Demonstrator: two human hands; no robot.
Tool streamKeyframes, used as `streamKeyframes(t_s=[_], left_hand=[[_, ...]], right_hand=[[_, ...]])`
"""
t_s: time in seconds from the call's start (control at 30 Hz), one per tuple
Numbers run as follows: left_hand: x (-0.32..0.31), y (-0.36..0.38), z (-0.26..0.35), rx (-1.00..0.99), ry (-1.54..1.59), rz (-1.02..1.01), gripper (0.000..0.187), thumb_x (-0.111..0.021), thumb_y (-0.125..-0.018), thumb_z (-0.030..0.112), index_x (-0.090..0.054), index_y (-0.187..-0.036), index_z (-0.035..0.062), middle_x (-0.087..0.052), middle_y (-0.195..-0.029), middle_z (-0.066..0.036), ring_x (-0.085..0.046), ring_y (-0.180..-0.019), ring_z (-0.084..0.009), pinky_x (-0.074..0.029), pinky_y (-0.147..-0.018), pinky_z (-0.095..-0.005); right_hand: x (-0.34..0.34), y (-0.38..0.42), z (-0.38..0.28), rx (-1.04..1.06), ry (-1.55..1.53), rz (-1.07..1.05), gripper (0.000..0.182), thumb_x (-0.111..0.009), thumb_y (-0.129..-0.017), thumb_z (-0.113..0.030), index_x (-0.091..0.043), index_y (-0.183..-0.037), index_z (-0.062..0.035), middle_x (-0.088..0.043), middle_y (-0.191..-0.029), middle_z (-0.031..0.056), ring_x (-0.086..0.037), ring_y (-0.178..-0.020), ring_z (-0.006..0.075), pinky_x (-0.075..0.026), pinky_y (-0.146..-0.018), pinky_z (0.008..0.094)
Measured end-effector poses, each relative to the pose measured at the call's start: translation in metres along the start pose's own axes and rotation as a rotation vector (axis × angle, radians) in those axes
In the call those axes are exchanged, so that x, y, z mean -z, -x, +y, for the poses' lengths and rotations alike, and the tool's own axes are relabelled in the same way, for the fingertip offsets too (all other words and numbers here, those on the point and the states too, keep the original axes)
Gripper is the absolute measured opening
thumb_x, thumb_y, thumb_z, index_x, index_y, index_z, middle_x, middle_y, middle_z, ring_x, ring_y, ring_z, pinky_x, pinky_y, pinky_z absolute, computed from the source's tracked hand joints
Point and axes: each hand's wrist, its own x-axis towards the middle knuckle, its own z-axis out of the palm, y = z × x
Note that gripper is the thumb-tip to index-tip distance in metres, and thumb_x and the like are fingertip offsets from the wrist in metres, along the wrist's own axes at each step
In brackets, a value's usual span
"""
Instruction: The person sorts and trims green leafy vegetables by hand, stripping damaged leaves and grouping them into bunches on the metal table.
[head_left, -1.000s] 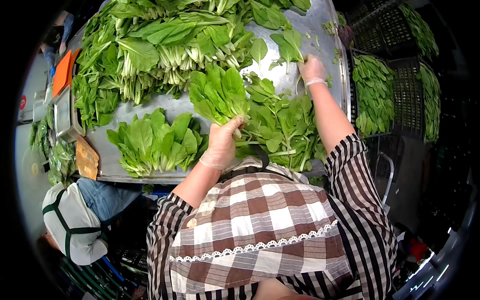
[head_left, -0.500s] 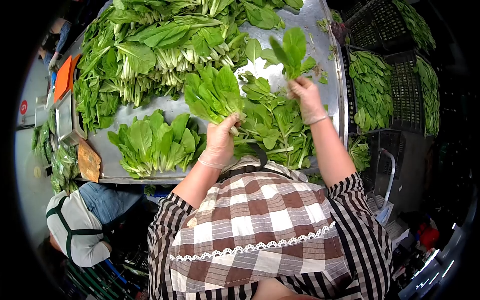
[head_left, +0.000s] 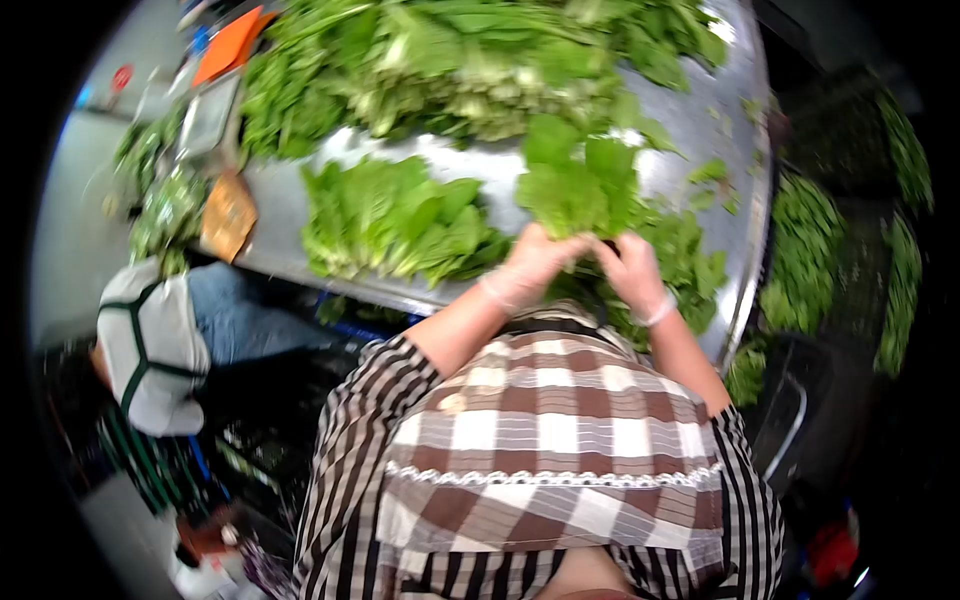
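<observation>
My left hand (head_left: 540, 262), in a thin clear glove, is closed around the stem end of a bunch of leafy greens (head_left: 580, 185), whose broad leaves fan out away from me. Against the same stems, my right hand (head_left: 632, 272), also gloved, has its fingers pinched together and meeting the left ones. The stems are mostly hidden by my fingers. Loose greens (head_left: 690, 260) lie beside and below my right hand. To the left, a row of greens (head_left: 390, 220) rests along the near side of the metal table (head_left: 450, 155). Motion blurs the picture somewhat.
A large heap of greens (head_left: 440, 75) covers the table's far side. At the left end are a metal box (head_left: 210, 115), an orange board (head_left: 228, 45) and a brown piece (head_left: 229, 215). Crates with greens (head_left: 805, 255) stand right. Another person (head_left: 155, 345) is at lower left.
My right hand has come down and left with its small sprig to meet the bunch in my left hand. The sprig no longer shows separately. The camera view has turned and shifted.
</observation>
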Motion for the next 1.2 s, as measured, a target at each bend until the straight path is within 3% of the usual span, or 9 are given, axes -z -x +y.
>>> streamKeyframes(t_s=[0.07,0.17,0.3,0.53,0.73,0.87,0.97,1.03,1.2], left_hand=[[0.004,0.009,0.001,-0.108,0.049,-0.069,0.023,-0.071,-0.084,0.014,-0.066,-0.106,0.0076,-0.063,-0.088,0.002,-0.054,-0.072,-0.0076,-0.043,-0.061,-0.0244],[0.021,0.008,-0.017,-0.12,0.082,-0.005,0.031,-0.069,-0.083,0.007,-0.062,-0.113,0.0016,-0.067,-0.102,-0.005,-0.062,-0.089,-0.0147,-0.051,-0.079,-0.0287],[0.039,0.03,-0.014,-0.259,0.106,0.206,0.038,-0.07,-0.081,0.003,-0.06,-0.117,-0.0004,-0.066,-0.11,-0.008,-0.063,-0.098,-0.0177,-0.051,-0.087,-0.0314],[0.13,0.081,0.029,-0.412,-0.127,0.666,0.042,-0.073,-0.083,0.008,-0.057,-0.121,-0.0017,-0.065,-0.111,-0.008,-0.062,-0.097,-0.0189,-0.049,-0.087,-0.0298],[0.231,0.068,0.015,-0.096,-0.472,0.55,0.045,-0.076,-0.081,0.014,-0.059,-0.116,-0.0065,-0.068,-0.106,-0.013,-0.064,-0.093,-0.0191,-0.05,-0.083,-0.0313],[0.254,0.065,0.002,-0.099,-0.9,0.629,0.048,-0.075,-0.081,0.025,-0.06,-0.115,-0.0049,-0.07,-0.1,-0.017,-0.067,-0.09,-0.0263,-0.05,-0.081,-0.0358],[0.238,0.072,0.024,0.03,-1.175,0.662,0.046,-0.075,-0.08,0.032,-0.065,-0.108,-0.0025,-0.071,-0.092,-0.019,-0.068,-0.084,-0.0331,-0.051,-0.076,-0.0392],[0.211,0.077,0.05,0.158,-1.302,0.666,0.046,-0.076,-0.08,0.033,-0.065,-0.108,-0.0024,-0.07,-0.093,-0.019,-0.068,-0.084,-0.0333,-0.051,-0.076,-0.0395],[0.244,0.089,0.034,-0.017,-1.223,0.704,0.048,-0.078,-0.079,0.034,-0.067,-0.106,-0.0038,-0.072,-0.092,-0.017,-0.069,-0.084,-0.0282,-0.052,-0.078,-0.0359]], right_hand=[[-0.015,0.004,-0.017,0.147,0.071,0.056,0.032,-0.068,-0.086,-0.029,-0.066,-0.077,0.0009,-0.063,-0.075,0.0242,-0.062,-0.069,0.0419,-0.049,-0.06,0.0466],[-0.016,0.006,-0.04,0.249,0.124,-0.051,0.029,-0.068,-0.086,-0.03,-0.068,-0.083,-0.0011,-0.064,-0.078,0.0233,-0.063,-0.071,0.041,-0.05,-0.063,0.0478],[-0.012,-0.004,-0.053,0.225,0.191,-0.444,0.029,-0.067,-0.086,-0.03,-0.07,-0.094,-0.0028,-0.067,-0.087,0.022,-0.065,-0.079,0.0392,-0.051,-0.07,0.0466],[-0.021,-0.001,-0.05,0.178,-0.045,-0.533,0.037,-0.063,-0.088,-0.031,-0.067,-0.114,-0.005,-0.068,-0.106,0.018,-0.066,-0.095,0.0327,-0.052,-0.083,0.0396],[-0.02,0.014,-0.018,0.116,-0.005,-0.495,0.029,-0.065,-0.085,-0.029,-0.07,-0.103,-0.0055,-0.07,-0.092,0.0151,-0.067,-0.086,0.0329,-0.053,-0.076,0.0407],[-0.014,0.024,-0.001,0.212,0.012,-0.013,0.024,-0.074,-0.077,-0.018,-0.07,-0.098,-0.0083,-0.067,-0.084,0.0117,-0.065,-0.079,0.0305,-0.051,-0.07,0.0401],[-0.002,0.027,0.01,0.251,0.255,0.059,0.034,-0.078,-0.072,-0.02,-0.069,-0.105,-0.0133,-0.062,-0.096,0.0051,-0.061,-0.093,0.0251,-0.047,-0.078,0.0393],[-0.007,0.037,0.035,0.162,0.338,-0.035,0.034,-0.078,-0.072,-0.021,-0.07,-0.104,-0.0136,-0.062,-0.099,0.0044,-0.06,-0.095,0.0244,-0.046,-0.08,0.0393],[0.017,0.047,0.048,0.108,0.307,-0.13,0.032,-0.078,-0.073,-0.024,-0.071,-0.103,-0.0155,-0.064,-0.101,0.0034,-0.06,-0.092,0.0236,-0.045,-0.079,0.0388]])
